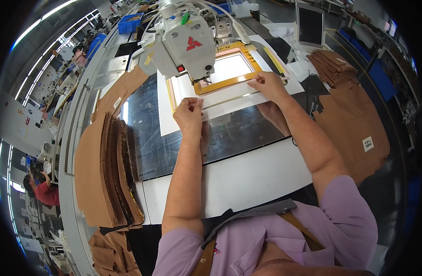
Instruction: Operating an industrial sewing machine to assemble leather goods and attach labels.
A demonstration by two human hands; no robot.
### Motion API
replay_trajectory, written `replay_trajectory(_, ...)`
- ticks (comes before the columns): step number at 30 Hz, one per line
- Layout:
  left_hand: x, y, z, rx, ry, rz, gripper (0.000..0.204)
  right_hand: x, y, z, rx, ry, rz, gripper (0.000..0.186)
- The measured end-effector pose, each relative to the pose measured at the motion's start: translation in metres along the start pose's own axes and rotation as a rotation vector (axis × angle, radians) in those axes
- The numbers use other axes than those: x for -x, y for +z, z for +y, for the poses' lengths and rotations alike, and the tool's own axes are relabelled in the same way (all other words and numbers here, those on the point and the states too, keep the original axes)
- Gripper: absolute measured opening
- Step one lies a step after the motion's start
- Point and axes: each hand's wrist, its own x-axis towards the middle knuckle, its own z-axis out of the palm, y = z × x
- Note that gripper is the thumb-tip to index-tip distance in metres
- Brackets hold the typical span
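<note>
My left hand (189, 115) is closed in a pinch at the near left corner of a clear plastic sheet (231, 100). At the sheet's near right side, my right hand (268, 87) pinches it too, thumb against fingers. A yellow rectangular frame (229, 84) with a white middle lies just beyond my hands. Above its left part stands the white head of an industrial sewing machine (188, 43), its needle area close to the frame's near left corner. A larger white sheet (168, 125) spreads beneath on the shiny metal bed (151, 154).
A thick stack of brown cut pieces (93, 175) stands at the left, with another brown piece (121, 92) behind it. More brown pieces (353, 124) lie at the right, below a smaller brown stack (330, 66). A monitor (311, 25) stands at the back right. Far left, another person (46, 193) sits.
</note>
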Motion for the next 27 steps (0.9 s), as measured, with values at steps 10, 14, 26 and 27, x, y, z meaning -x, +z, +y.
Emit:
replay_trajectory(10,-0.016,0.018,-0.006,-0.716,0.206,0.088,0.028,-0.006,-0.004,0.020,0.157,0.022,0.049,0.024)
replay_trajectory(14,-0.031,0.024,-0.004,-0.792,0.018,0.085,0.025,-0.006,-0.003,0.013,0.255,0.089,0.086,0.024)
replay_trajectory(26,-0.024,0.019,-0.005,-0.731,0.144,0.143,0.025,-0.003,-0.002,0.009,0.323,0.073,0.163,0.027)
replay_trajectory(27,-0.021,0.015,-0.006,-0.704,0.195,0.126,0.024,-0.001,-0.001,0.009,0.310,0.060,0.166,0.026)
